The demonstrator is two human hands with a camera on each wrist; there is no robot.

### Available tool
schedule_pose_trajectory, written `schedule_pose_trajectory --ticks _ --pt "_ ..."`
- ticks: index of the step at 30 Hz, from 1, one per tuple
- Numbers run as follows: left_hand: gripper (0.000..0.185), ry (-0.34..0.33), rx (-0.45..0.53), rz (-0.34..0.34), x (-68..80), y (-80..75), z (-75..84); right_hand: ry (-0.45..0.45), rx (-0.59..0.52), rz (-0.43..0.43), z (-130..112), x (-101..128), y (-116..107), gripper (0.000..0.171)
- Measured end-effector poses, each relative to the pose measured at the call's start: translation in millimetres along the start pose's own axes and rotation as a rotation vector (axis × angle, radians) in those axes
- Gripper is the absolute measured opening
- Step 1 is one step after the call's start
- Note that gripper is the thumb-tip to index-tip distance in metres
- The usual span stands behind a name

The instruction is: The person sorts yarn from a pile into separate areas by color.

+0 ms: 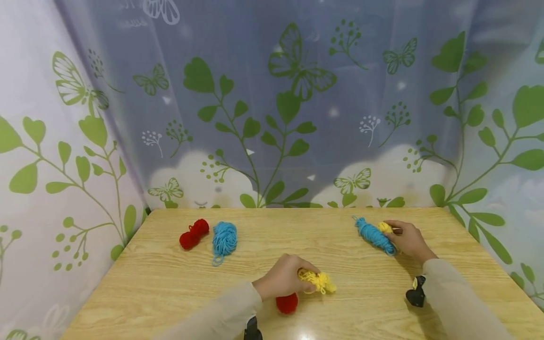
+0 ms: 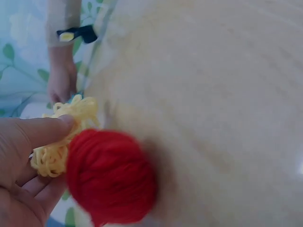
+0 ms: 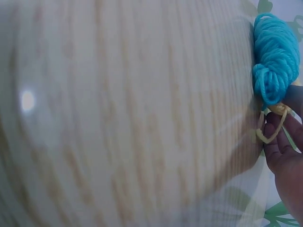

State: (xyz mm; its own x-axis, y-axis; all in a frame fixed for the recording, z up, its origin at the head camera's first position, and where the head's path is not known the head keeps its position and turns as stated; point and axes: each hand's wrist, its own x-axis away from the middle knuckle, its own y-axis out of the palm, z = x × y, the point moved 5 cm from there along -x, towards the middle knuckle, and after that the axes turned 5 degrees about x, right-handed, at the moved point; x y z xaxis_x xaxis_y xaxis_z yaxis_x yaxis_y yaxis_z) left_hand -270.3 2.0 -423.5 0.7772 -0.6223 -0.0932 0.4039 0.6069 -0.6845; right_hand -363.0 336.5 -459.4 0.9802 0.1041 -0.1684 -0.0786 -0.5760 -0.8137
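Left fingers (image 2: 51, 130), narrowly parted, pinch yellow skein (image 1: 321, 282); right fingers (image 1: 396, 224) grip yellow bundle (image 1: 384, 227).

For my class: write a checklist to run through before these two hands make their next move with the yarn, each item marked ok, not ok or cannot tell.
1. Left hand grips its yellow bundle: ok, thumb and fingers pinch it.
2. Right hand holds the other yellow yarn: ok, though its fingers partly hide it.
3. Nearer blue skein well clear of the right hand: not ok, it lies right beside the fingers.
4. Red ball uncovered in the head view: not ok, the left hand partly hides it.
5. Red ball free of the yellow bundle: cannot tell.
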Motion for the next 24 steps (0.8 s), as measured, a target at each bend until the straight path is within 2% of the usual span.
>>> schedule_pose_trajectory --ticks 5,10,14,19,24 --pt "0.031 -0.057 0.048 0.131 -13.0 -22.3 -9.2 -0.001 0.000 0.010 0 -1 1 0.044" --pt "0.031 -0.056 0.050 0.280 -25.7 -46.7 -24.7 -0.005 -0.003 0.015 0 0 0 0.045" --pt "0.033 -0.066 0.108 0.414 -34.0 -61.6 -42.0 -0.006 -0.002 0.017 1 0 0 0.045" --pt "0.034 -0.115 0.149 0.551 -39.6 -70.1 -65.8 0.000 -0.005 0.016 3 0 1 0.045" --pt "0.032 -0.172 0.159 0.627 -43.3 -71.1 -88.7 0.000 -0.013 0.018 2 0 1 0.045"
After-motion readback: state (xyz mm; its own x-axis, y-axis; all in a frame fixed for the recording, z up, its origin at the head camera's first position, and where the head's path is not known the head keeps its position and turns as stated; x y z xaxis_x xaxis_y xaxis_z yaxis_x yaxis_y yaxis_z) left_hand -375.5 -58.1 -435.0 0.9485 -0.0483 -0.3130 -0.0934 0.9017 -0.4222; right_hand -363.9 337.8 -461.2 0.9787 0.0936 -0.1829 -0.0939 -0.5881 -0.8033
